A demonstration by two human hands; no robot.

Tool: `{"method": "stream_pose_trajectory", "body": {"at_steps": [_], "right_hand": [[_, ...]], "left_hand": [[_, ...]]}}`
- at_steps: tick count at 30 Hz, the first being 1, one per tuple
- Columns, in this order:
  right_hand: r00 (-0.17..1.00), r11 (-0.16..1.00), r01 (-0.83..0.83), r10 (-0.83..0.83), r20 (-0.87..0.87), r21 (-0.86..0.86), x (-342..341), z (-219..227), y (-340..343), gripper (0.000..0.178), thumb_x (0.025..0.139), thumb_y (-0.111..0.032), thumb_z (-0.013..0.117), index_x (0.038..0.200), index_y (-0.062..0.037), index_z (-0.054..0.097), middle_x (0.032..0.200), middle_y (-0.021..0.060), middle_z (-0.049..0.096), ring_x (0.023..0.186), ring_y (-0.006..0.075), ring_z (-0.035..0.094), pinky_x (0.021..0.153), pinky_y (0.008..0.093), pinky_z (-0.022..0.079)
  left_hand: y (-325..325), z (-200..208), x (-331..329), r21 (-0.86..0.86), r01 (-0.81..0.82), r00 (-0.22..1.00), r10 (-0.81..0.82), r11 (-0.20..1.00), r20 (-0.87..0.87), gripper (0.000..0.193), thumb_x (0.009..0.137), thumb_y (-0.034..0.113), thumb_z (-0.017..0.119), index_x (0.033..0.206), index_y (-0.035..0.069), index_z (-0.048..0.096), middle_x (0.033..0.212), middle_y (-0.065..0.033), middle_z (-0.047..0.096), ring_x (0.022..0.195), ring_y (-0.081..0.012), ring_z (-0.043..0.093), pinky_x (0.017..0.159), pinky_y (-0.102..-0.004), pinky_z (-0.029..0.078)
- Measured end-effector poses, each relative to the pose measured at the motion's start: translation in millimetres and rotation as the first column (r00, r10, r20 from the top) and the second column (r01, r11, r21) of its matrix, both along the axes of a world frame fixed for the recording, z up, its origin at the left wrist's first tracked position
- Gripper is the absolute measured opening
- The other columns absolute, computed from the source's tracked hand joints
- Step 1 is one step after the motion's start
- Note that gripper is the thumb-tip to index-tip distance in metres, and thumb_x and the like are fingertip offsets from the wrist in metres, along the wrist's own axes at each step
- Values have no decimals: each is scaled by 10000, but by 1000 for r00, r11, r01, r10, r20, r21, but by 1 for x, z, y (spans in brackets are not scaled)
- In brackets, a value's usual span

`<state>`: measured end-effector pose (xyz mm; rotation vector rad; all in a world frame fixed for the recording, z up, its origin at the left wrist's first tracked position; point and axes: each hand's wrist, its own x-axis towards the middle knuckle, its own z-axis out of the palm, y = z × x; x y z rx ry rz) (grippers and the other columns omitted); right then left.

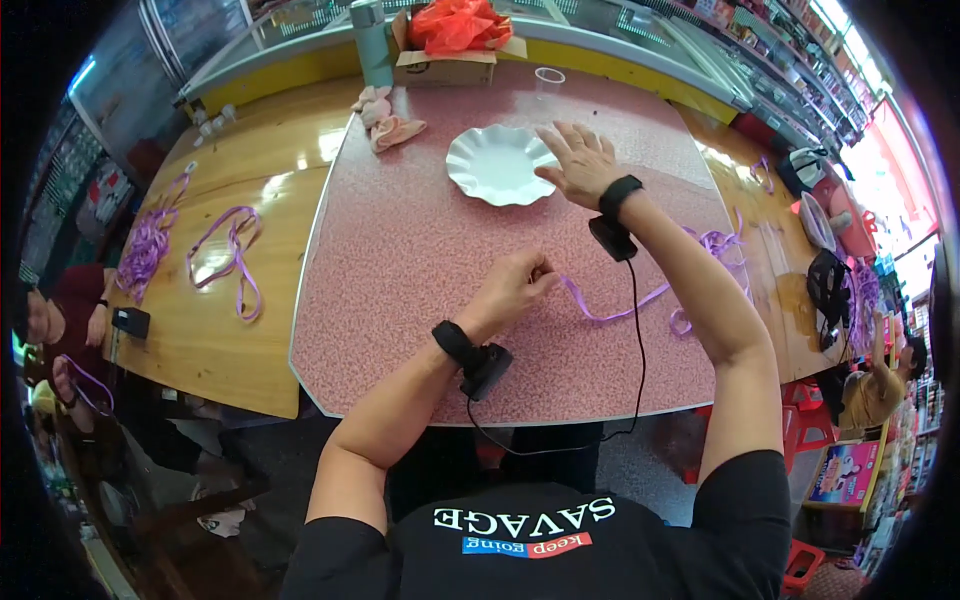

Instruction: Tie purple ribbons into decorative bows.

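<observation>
- Purple ribbon (600,319): we find it on the pink mat (380,280) in front of the person, extending rightward from the left hand (512,287).
- Long axis: we record a run broadly left to right. It sags toward the person, then climbs away and passes behind the right forearm (690,268) in this view; looser bends show beyond that arm, near the mat's right side.
- Left fingers: we note thumb and forefinger closed together on one part of the ribbon. Whether this is its very end, we cannot tell.
- Right fingers: we note them spread wide with nothing visible in them. The right hand (585,165) lies farther from the person, at the right rim of the white wavy-edged plate (500,165); contact cannot be confirmed.
- Nearer hand: we assign the left, which has the ribbon in its grip. From the right fingertips, the visible run lies back toward the person.
- Point of concern: we observe a black cable (642,365) crossing the ribbon's line between the left hand and the right forearm. In our judgement, a snag is possible there.
</observation>
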<state>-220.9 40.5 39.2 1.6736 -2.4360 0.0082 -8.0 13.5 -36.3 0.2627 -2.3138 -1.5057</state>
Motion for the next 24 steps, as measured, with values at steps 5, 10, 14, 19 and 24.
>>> {"method": "stream_pose_trajectory", "body": {"at_steps": [5, 10, 14, 19, 24], "right_hand": [[997, 992, 37, -44, 62, 118, -12, -35, -42, 686, 884, -527, 538, 1469, -237, 328, 1558, 152, 215, 1431, 390, 190, 1113, 646, 130], [981, 955, -179, 191, -30, 235, -42, -41, -71, 391, 842, -373, 602, 1199, -217, 627, 1301, 66, 508, 1277, 278, 409, 1059, 583, 280], [983, 982, -185, 184, -15, -34, -35, -64, -71, 256, 795, -321, 658, 1029, -232, 709, 1322, 38, 520, 1270, 289, 417, 1056, 545, 281], [942, 968, -232, 247, -225, 94, -31, -31, -67, 512, 779, -431, 715, 1242, -238, 614, 1485, 102, 364, 1374, 342, 302, 1092, 592, 212], [964, 939, -186, 118, -238, -288, -20, -12, -30, 382, 857, -319, 663, 1190, -135, 634, 1402, 136, 466, 1298, 332, 422, 1056, 524, 329]], "left_hand": [[-1, -4, 1, -3, -11, 999, 11, 1000, -45, 157, 881, 140, 648, 877, -13, 615, 712, -80, 580, 632, -134, 518, 578, -312, 441], [-2, -4, 0, 19, -33, 999, 33, 999, -24, 230, 845, 200, 655, 840, -26, 618, 784, -198, 632, 740, -342, 629, 669, -421, 479], [-1, -9, -2, 31, -54, 998, 54, 998, -26, 229, 844, 202, 652, 840, -24, 617, 799, -208, 634, 755, -354, 630, 673, -428, 479], [1, -7, -1, 5, -53, 998, 54, 999, -26, 230, 851, 202, 644, 850, -25, 605, 785, -215, 624, 741, -361, 626, 661, -433, 473], [3, -1, 1, 35, -51, 998, 52, 998, -24, 216, 869, 185, 633, 861, -28, 604, 764, -207, 612, 695, -331, 613, 637, -414, 468]]}}
